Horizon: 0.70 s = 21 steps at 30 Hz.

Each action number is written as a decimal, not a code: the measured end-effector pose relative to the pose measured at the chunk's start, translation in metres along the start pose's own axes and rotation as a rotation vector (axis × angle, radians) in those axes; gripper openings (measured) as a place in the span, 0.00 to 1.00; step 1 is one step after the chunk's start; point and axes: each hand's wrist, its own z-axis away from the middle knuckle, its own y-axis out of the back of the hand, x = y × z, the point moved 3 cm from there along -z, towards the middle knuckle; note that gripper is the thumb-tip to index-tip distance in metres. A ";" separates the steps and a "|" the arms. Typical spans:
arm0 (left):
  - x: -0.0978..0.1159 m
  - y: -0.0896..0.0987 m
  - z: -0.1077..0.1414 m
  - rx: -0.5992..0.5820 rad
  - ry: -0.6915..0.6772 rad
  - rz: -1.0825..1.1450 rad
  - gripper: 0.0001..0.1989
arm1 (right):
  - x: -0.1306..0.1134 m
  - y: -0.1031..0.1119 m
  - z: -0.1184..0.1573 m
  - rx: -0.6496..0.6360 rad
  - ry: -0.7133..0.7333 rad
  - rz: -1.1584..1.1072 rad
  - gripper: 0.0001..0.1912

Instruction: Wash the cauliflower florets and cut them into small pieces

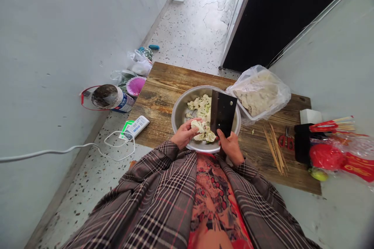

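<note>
Over the near side of a metal bowl [177, 114], my left hand [184, 134] is closed on a piece of cauliflower [198, 125]. My right hand [230, 146] grips a cleaver [223, 113] with a broad dark blade, held upright over the right half of the bowl. The blade is close to the cauliflower piece; whether they touch I cannot tell. Several cut cauliflower florets [201, 103] lie inside the bowl, partly hidden behind the blade and my left hand. The cleaver's handle is mostly covered by my right hand.
The bowl stands on a wooden table [163, 81]. At right are a plastic-wrapped tray [260, 91], wooden skewers [275, 149], scissors [286, 140] and red packaging [327, 155]. A white device [136, 127] with a cable sits at the left edge. A bucket [112, 99] is on the floor.
</note>
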 end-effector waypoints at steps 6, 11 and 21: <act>0.012 0.000 -0.001 -0.013 -0.030 0.041 0.22 | -0.021 0.008 -0.007 -0.024 0.293 0.180 0.17; 0.018 -0.002 -0.004 0.039 -0.107 -0.005 0.26 | -0.047 0.007 0.014 -0.179 0.537 0.282 0.22; 0.045 -0.022 0.012 0.091 -0.141 -0.219 0.30 | -0.053 0.002 0.025 -0.291 0.611 0.480 0.40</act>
